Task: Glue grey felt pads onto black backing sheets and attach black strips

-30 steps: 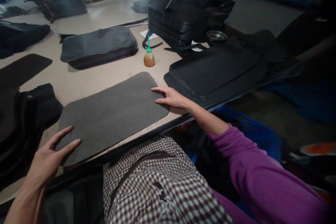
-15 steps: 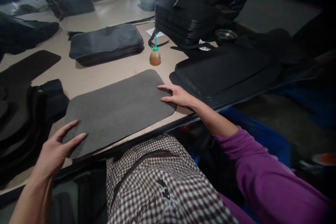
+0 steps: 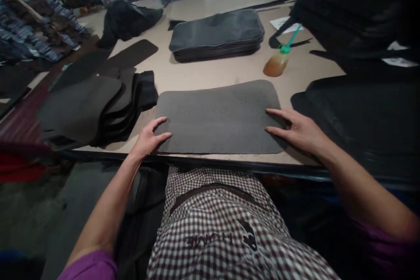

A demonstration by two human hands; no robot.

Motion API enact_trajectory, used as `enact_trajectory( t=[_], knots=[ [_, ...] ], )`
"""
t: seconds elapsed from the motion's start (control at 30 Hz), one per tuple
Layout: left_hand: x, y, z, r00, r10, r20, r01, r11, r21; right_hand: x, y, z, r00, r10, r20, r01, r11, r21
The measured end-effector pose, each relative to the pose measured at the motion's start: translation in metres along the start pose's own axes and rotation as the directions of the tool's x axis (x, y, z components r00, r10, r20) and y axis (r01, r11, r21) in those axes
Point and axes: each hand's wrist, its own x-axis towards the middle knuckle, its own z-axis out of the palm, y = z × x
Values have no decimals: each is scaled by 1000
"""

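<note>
The left hand [image 3: 149,138] and right hand [image 3: 295,129] lie open, fingers spread and gripping nothing, on the near corners of a dark grey foam sheet [image 3: 218,116], flat on the table [image 3: 210,76] before a stack of similar sheets [image 3: 216,35].

Dark grey pad [image 3: 218,116], foam or rubber sheet, material not certain. Single piece, rectangular, rounded corners, finely speckled matte surface, no visible marks. Lying flat, long sides parallel to near edge of beige worktable [image 3: 210,76], just inside that edge, slightly bowed outline from wide lens.
</note>
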Motion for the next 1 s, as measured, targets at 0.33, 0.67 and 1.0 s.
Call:
enact_trajectory(
  t=[0.33,0.67,1.0],
  knots=[
    [0,-12,6,988,151,-2,-149,976,161,-6,-5,4,994,-104,-35,92,963,-252],
    [0,-12,5,991,130,25,-132,977,167,-13,-23,14,953,-280,115,297,939,-176],
    [5,-20,-10,997,57,51,-55,998,-39,-15,-1,19,949,-281,143,308,925,-223]
  ],
)
